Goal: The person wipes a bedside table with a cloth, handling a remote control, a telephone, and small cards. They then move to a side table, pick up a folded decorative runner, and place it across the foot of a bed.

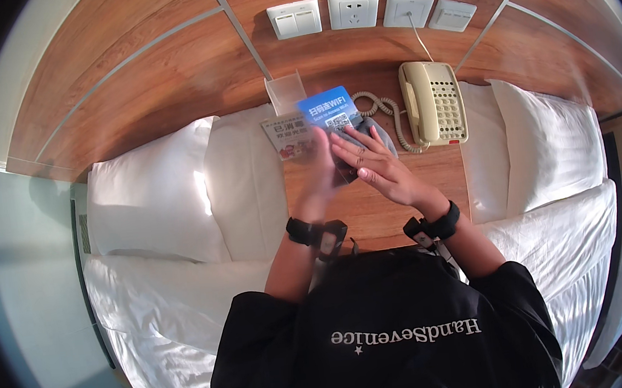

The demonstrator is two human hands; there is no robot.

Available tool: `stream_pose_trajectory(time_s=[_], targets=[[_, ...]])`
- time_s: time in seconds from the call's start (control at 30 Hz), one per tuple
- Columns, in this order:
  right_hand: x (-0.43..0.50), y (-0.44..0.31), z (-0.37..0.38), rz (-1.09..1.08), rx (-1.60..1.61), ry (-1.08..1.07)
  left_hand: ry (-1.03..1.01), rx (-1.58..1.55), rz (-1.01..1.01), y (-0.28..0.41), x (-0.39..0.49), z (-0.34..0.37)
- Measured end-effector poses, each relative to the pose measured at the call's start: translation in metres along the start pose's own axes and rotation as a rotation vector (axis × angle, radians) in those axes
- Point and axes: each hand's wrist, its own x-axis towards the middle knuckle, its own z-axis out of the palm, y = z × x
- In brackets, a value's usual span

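Observation:
Both my hands meet over the back half of a wooden bedside table (414,200). My left hand (319,164), blurred, stands upright along the left edge of a blue and dark printed card (330,104) with a square code. Across the card's lower part lies my right hand (370,159), fingers stretched towards the left one. A grey cloth (386,139) shows beneath and behind the right fingers. Just left of the card are a clear plastic holder (285,93) and a second printed card (288,137). Which hand bears the card's weight is hidden.
A cream corded telephone (435,102) stands at the table's back right, its coiled cord (393,108) reaching towards the card. Beds with white pillows (155,199) flank the table on both sides. Switches and a wall socket (354,11) sit on the wood panel behind.

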Motion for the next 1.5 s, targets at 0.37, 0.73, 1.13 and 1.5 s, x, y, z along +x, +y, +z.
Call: stream_pose_trajectory(time_s=[0.37, 0.73, 1.13, 1.5], targets=[[0.022, 0.043, -0.028, 0.176, -0.168, 0.106, -0.172, -0.031, -0.094, -0.011, -0.001, 0.011], [-0.02, 0.066, -0.026, 0.608, 0.273, 0.356, 0.028, 0.335, 0.039, -0.008, -0.004, -0.02], [-0.005, 0.058, 0.007, 0.523, 0.542, 0.257, 0.18, 0.808, 0.091, 0.026, -0.015, -0.038], [0.041, 0.074, 0.084, 0.478, 0.294, 0.135, 0.664, 0.753, 0.447, 0.034, -0.071, -0.106]])
